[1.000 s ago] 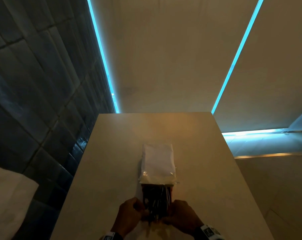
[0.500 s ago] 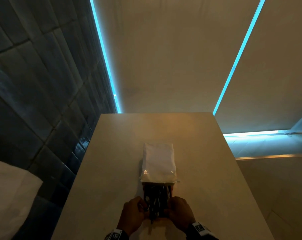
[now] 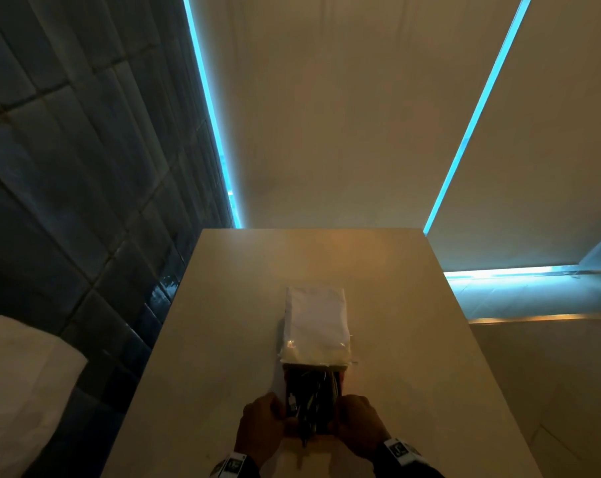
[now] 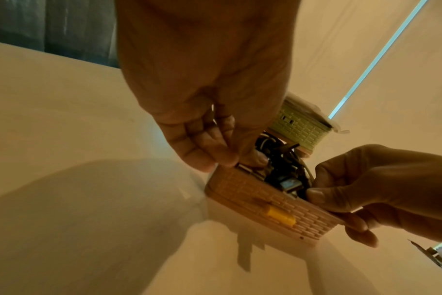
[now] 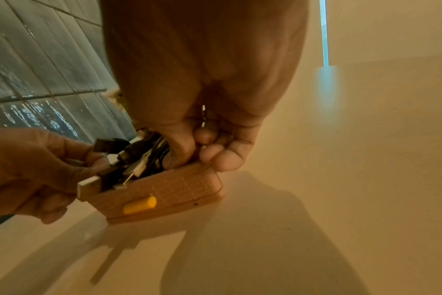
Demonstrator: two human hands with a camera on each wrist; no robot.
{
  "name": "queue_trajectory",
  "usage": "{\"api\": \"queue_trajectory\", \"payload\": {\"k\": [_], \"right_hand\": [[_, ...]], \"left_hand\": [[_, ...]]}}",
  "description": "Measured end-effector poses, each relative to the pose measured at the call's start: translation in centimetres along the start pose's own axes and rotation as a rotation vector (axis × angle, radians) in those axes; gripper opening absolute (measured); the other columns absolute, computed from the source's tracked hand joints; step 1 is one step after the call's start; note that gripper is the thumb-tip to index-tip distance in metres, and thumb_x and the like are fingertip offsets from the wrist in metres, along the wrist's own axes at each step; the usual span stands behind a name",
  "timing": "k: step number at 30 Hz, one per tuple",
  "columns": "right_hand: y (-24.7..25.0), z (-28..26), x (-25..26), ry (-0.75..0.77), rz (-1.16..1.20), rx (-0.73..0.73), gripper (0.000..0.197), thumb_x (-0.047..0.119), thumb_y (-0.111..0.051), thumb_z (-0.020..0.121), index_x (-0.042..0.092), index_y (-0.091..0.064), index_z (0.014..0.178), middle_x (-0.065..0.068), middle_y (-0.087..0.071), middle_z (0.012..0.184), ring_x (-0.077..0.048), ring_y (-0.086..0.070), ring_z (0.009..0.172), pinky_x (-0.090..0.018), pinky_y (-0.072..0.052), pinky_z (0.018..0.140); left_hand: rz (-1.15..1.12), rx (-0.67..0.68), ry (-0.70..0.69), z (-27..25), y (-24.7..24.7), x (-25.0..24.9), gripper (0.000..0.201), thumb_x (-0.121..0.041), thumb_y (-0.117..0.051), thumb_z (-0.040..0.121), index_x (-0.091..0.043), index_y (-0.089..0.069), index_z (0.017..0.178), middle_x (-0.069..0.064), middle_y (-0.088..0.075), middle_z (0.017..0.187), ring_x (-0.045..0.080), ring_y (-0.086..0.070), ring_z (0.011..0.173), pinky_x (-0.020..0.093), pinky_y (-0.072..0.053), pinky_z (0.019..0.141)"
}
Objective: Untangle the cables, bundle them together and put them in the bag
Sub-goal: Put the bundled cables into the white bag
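Note:
A small tan case (image 3: 338, 384) with a brick-pattern wall (image 4: 255, 195) and a yellow latch (image 5: 139, 204) lies open near the table's front edge. Its pale lid (image 3: 314, 322) is folded away from me. Black cables (image 3: 309, 401) with metal plugs (image 4: 289, 183) fill the case. My left hand (image 3: 275, 414) grips the case's left wall, thumb over the rim on the cables (image 5: 139, 155). My right hand (image 3: 344, 414) grips the right wall, thumb (image 4: 316, 195) inside and fingers (image 4: 361, 229) beneath.
The beige table (image 3: 413, 339) runs away from me to a far edge. A dark tiled wall (image 3: 68, 201) stands on the left, with something white (image 3: 16, 391) low at the left. A lower ledge (image 3: 533, 298) lies to the right of the table.
Both hands have slid a little forward along the case's sides and drawn closer together around the cables. The case and lid have stayed in place.

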State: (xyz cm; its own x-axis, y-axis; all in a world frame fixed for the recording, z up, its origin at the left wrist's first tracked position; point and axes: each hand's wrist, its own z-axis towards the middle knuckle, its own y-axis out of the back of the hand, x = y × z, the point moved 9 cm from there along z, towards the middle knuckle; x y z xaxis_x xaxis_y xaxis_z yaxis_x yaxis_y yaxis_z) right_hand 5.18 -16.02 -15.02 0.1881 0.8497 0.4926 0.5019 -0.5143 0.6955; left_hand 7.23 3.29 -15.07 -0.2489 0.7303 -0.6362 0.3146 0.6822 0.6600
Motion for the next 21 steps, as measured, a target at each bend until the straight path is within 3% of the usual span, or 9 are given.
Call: {"api": "queue_trajectory", "payload": {"k": [2, 4, 8, 10, 12, 15, 19, 21], "right_hand": [[0.0, 0.1, 0.1, -0.009, 0.013, 0.008, 0.031, 0.035, -0.059, 0.083, 0.03, -0.035, 0.064, 0.007, -0.041, 0.076, -0.018, -0.044, 0.078, -0.021, -0.03, 0.051], [0.2, 0.1, 0.2, -0.014, 0.027, 0.01, 0.023, 0.035, -0.06, 0.083, 0.024, -0.044, 0.07, 0.003, -0.048, 0.082, -0.018, -0.048, 0.079, -0.021, -0.032, 0.052], [0.1, 0.3, -0.4, -0.037, 0.07, 0.03, 0.022, 0.036, -0.063, 0.081, 0.021, -0.048, 0.077, -0.001, -0.051, 0.091, -0.017, -0.05, 0.083, -0.024, -0.039, 0.064], [0.0, 0.5, -0.7, -0.064, 0.094, 0.044, 0.025, 0.035, -0.063, 0.081, 0.02, -0.046, 0.07, -0.005, -0.05, 0.087, -0.018, -0.049, 0.082, -0.026, -0.04, 0.066], [0.2, 0.8, -0.8, -0.074, 0.104, 0.032, 0.026, 0.037, -0.06, 0.083, 0.02, -0.046, 0.069, -0.006, -0.051, 0.086, -0.019, -0.049, 0.082, -0.03, -0.042, 0.068], [1.4, 0.6, 0.4, -0.037, 0.079, -0.033, 0.029, 0.037, -0.053, 0.087, 0.024, -0.043, 0.064, -0.003, -0.055, 0.084, -0.019, -0.053, 0.077, -0.026, -0.04, 0.06], [2.5, 0.5, 3.2, 0.051, 0.195, -0.101, 0.021, 0.041, -0.053, 0.089, 0.022, -0.061, 0.086, -0.001, -0.068, 0.092, -0.016, -0.064, 0.082, -0.029, -0.053, 0.072], [1.8, 0.5, 3.9, 0.049, 0.2, -0.058, 0.02, 0.047, -0.056, 0.087, 0.029, -0.059, 0.079, 0.006, -0.063, 0.082, -0.012, -0.06, 0.076, -0.021, -0.048, 0.063]], "left_hand": [[0.039, -0.018, -0.01, 0.0, 0.2, -0.2, 0.036, -0.01, -0.063, 0.084, -0.025, -0.038, 0.062, -0.009, -0.049, 0.064, 0.002, -0.044, 0.056, 0.011, -0.032, 0.049], [0.037, -0.002, -0.044, 0.0, 0.2, -0.3, 0.035, -0.01, -0.061, 0.084, -0.025, -0.039, 0.061, -0.009, -0.05, 0.063, 0.001, -0.045, 0.056, 0.011, -0.034, 0.05], [0.029, 0.065, -0.093, -0.3, 0.1, -0.8, 0.025, -0.014, -0.068, 0.081, -0.027, -0.051, 0.067, -0.009, -0.06, 0.074, 0.001, -0.057, 0.07, 0.011, -0.044, 0.06], [0.008, 0.001, -0.101, -0.4, 0.9, -1.2, 0.022, -0.02, -0.066, 0.085, -0.027, -0.052, 0.068, -0.006, -0.061, 0.076, 0.005, -0.059, 0.072, 0.016, -0.046, 0.062], [-0.018, -0.063, -0.083, -0.4, 1.6, -1.7, 0.024, -0.03, -0.065, 0.087, -0.026, -0.05, 0.068, -0.004, -0.06, 0.073, 0.008, -0.059, 0.069, 0.021, -0.046, 0.06], [-0.009, -0.058, -0.014, 0.0, 1.6, -1.9, 0.022, -0.038, -0.067, 0.083, -0.026, -0.052, 0.074, -0.007, -0.061, 0.076, 0.007, -0.059, 0.068, 0.018, -0.041, 0.056], [0.065, -0.06, -0.013, 0.5, 1.1, -2.7, 0.023, -0.035, -0.063, 0.084, -0.026, -0.047, 0.07, -0.009, -0.056, 0.072, 0.007, -0.053, 0.064, 0.017, -0.036, 0.051], [0.096, -0.058, -0.026, 0.7, 1.0, -3.4, 0.021, -0.031, -0.058, 0.086, -0.027, -0.048, 0.068, -0.01, -0.055, 0.07, 0.006, -0.051, 0.062, 0.017, -0.037, 0.051]]}}
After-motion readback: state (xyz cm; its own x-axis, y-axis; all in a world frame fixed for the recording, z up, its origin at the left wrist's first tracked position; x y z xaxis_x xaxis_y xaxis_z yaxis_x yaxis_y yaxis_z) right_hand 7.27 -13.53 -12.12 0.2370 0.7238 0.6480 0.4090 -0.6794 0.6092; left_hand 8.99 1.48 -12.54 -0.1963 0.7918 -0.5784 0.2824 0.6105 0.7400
